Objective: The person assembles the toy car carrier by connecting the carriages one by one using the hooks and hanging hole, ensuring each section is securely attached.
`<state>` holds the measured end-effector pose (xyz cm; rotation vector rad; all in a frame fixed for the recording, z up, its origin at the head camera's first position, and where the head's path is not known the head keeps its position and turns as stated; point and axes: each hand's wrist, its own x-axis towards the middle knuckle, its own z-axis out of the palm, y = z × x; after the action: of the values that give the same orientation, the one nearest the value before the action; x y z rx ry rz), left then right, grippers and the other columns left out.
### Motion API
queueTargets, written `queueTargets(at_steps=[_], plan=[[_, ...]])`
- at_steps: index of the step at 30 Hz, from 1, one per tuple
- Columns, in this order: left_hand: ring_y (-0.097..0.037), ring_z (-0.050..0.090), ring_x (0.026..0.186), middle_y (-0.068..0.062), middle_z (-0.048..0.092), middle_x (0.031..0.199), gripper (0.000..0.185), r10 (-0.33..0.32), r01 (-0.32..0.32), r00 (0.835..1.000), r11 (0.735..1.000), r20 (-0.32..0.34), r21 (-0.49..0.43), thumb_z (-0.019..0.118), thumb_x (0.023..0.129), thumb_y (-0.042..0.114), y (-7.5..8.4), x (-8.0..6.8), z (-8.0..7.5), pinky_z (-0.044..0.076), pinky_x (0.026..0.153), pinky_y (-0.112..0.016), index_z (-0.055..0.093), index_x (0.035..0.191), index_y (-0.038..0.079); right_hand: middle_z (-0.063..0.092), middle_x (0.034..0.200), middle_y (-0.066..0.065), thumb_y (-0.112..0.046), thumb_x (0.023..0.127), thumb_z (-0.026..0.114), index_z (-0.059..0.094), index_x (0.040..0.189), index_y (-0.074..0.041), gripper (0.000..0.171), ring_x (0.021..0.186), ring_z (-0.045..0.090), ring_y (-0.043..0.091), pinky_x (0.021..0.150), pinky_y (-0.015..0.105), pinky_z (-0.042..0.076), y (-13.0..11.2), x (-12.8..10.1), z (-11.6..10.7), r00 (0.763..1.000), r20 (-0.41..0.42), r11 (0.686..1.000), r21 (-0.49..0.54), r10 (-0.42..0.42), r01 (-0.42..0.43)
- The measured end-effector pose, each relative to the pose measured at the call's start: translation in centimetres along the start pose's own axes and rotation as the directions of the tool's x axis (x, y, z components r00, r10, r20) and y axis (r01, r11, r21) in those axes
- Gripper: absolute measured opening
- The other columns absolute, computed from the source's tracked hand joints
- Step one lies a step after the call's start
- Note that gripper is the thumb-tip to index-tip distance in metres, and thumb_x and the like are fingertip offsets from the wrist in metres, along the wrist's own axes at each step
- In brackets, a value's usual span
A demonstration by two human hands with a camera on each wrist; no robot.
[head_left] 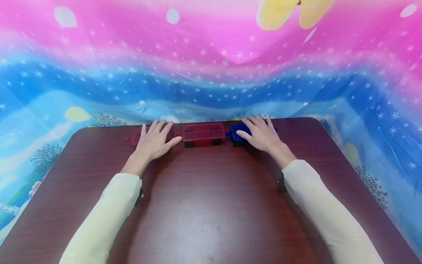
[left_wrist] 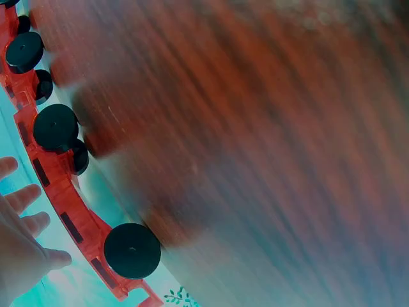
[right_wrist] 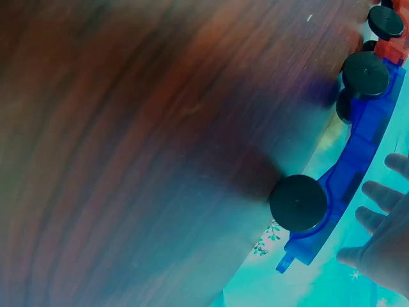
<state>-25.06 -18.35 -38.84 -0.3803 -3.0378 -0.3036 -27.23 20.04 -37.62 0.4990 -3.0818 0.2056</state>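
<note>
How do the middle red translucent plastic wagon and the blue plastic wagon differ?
The middle red translucent plastic wagon sits between the left red plastic wagon and the blue plastic wagon, which ends the row on the right.
In the head view, the right hand partly hides the blue wagon; no hand covers the middle red wagon.
The middle red wagon looks lighter, the blue wagon darker.
Both have black wheels.

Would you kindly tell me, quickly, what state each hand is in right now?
Left hand: open, holding nothing, near the outer red wagon.
Right hand: open, holding nothing, near the blue wagon.
</note>
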Motion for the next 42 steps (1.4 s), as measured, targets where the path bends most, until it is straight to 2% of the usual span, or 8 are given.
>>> queueTargets(at_steps=[5,16,25,34,42], plan=[[-0.034,0.011,0.145,-0.011,0.024,0.154,0.087,0.003,-0.003,1.000,1.000,-0.012,0.008,0.028,0.082,0.079,0.3,0.3,0.1,-0.001,0.111,-0.065,0.026,0.149,0.024,0.024,0.155,0.008,-0.072,0.088,0.025,0.025,0.149,-0.026,0.077,0.145,0.013,0.032,0.113,0.062,0.001,0.6,-0.2,-0.1,1.000,-0.010,1.000,-0.005,0.008,-0.008],[-0.034,0.013,0.144,-0.010,0.025,0.153,0.085,0.018,-0.017,1.000,0.999,-0.015,0.035,0.028,0.082,0.078,1.2,1.1,0.1,0.002,0.111,-0.064,0.026,0.148,0.025,0.022,0.156,0.009,-0.071,0.089,0.024,0.027,0.148,-0.022,0.078,0.146,0.011,0.032,0.113,0.061,0.000,1.5,-0.5,0.0,1.000,-0.015,1.000,-0.006,0.019,-0.019],[-0.034,0.014,0.144,-0.010,0.026,0.153,0.085,0.048,-0.047,0.999,0.998,-0.016,0.051,0.028,0.083,0.078,2.6,1.9,0.5,0.006,0.112,-0.064,0.028,0.148,0.022,0.022,0.155,0.009,-0.071,0.089,0.024,0.028,0.148,-0.022,0.077,0.145,0.011,0.032,0.112,0.062,0.000,2.1,-0.7,0.0,0.999,-0.018,0.999,0.002,0.034,-0.034],[-0.033,0.014,0.144,-0.011,0.027,0.152,0.084,0.062,-0.062,0.998,0.997,-0.004,0.048,0.028,0.084,0.077,3.7,2.4,1.0,0.005,0.112,-0.063,0.027,0.148,0.023,0.026,0.154,0.009,-0.070,0.089,0.026,0.030,0.147,-0.022,0.076,0.145,0.014,0.033,0.112,0.063,0.004,2.6,-0.8,0.3,0.998,-0.032,0.999,-0.005,0.051,-0.051],[-0.034,0.016,0.143,-0.011,0.027,0.153,0.085,0.070,-0.070,0.998,0.997,0.001,0.037,0.024,0.084,0.077,4.3,3.2,0.7,0.006,0.111,-0.065,0.028,0.148,0.021,0.027,0.153,0.012,-0.071,0.089,0.024,0.031,0.147,-0.021,0.077,0.144,0.015,0.034,0.112,0.063,0.005,3.1,-0.9,0.3,0.997,-0.026,0.998,-0.003,0.069,-0.069]])
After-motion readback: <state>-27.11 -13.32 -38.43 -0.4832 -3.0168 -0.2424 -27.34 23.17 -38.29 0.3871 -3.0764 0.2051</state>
